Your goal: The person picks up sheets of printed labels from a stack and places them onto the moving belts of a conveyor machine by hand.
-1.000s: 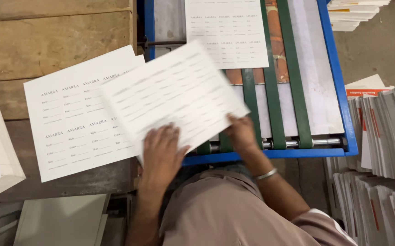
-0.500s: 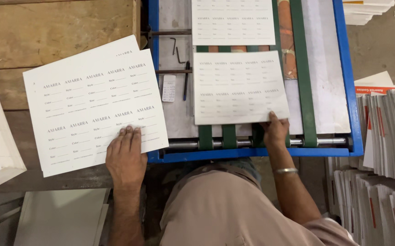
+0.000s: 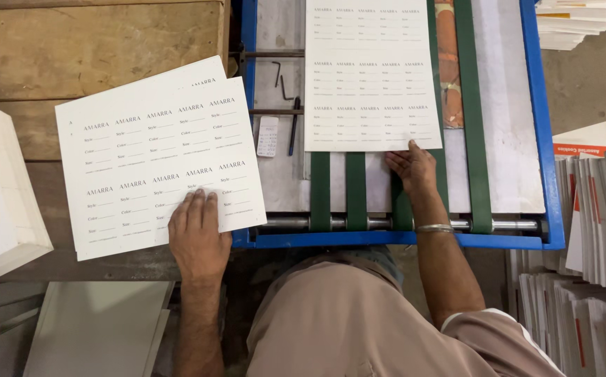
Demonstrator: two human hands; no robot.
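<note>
The left hand (image 3: 194, 237) is laid flat, fingers spread, on the printed sheet stack (image 3: 156, 157) at centre left. The right hand (image 3: 414, 167) is pressed open-fingered against the lower edge of the single sheet (image 3: 369, 77) on the green belts (image 3: 320, 188), which is stretched away toward the top.

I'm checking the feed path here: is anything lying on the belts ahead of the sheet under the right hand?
Nothing visible does. The right hand touches the near edge of the printed sheet lying on the green belts. The hex keys and a small tag lie left of it, off the belts.

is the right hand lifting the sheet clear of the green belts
No, the right hand only touches the lower edge of the printed sheet, which lies flat on the green belts.
</note>
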